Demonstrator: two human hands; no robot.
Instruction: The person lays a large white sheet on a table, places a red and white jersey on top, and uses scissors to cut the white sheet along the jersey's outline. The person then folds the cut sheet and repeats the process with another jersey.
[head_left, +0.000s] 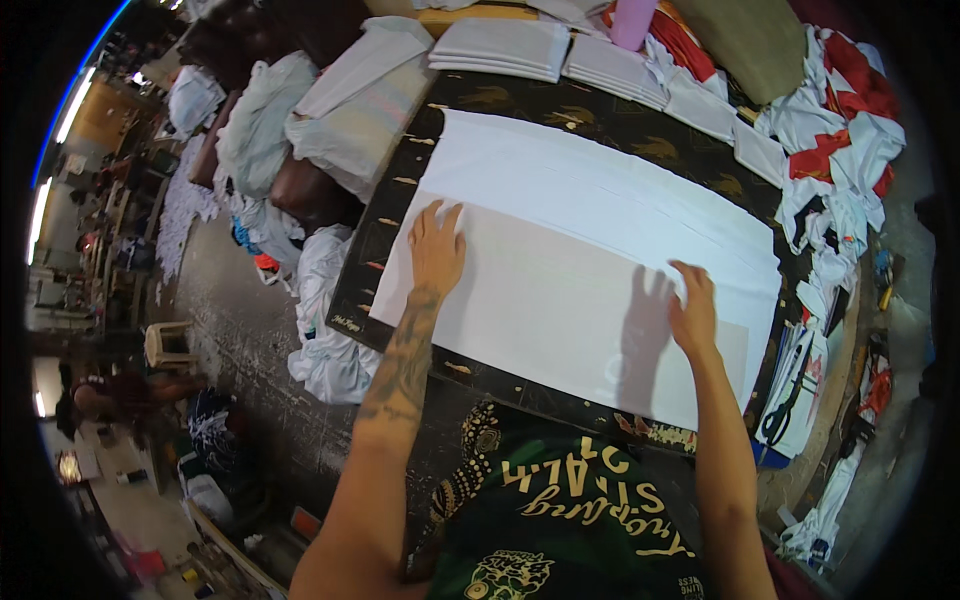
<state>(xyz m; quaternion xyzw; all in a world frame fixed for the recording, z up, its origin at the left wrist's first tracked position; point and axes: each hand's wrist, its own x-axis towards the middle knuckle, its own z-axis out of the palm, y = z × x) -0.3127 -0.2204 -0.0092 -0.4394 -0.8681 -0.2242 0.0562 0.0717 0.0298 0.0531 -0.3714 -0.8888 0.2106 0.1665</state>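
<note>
A large white cloth (pixel 570 170) lies spread on a dark, patterned table top (pixel 400 180). On the cloth rests a flat pale-grey sheet (pixel 560 290), perhaps a board or another layer of cloth; which one I cannot tell. My left hand (pixel 437 250) is open near the grey sheet's left end, its fingers spread toward the sheet's far edge. Over the sheet's right part is my right hand (pixel 694 312), fingers apart and slightly bent, with nothing visible in it. Its shadow falls on the sheet to its left.
Folded white cloth stacks (pixel 500 48) line the table's far side, near a pink cylinder (pixel 632 22). Black-handled scissors (pixel 780 415) lie at the right edge. Red-and-white cloth (pixel 845 140) heaps at far right; stuffed plastic bags (pixel 265 125) stand left. A plastic stool (pixel 170 343) is farther left.
</note>
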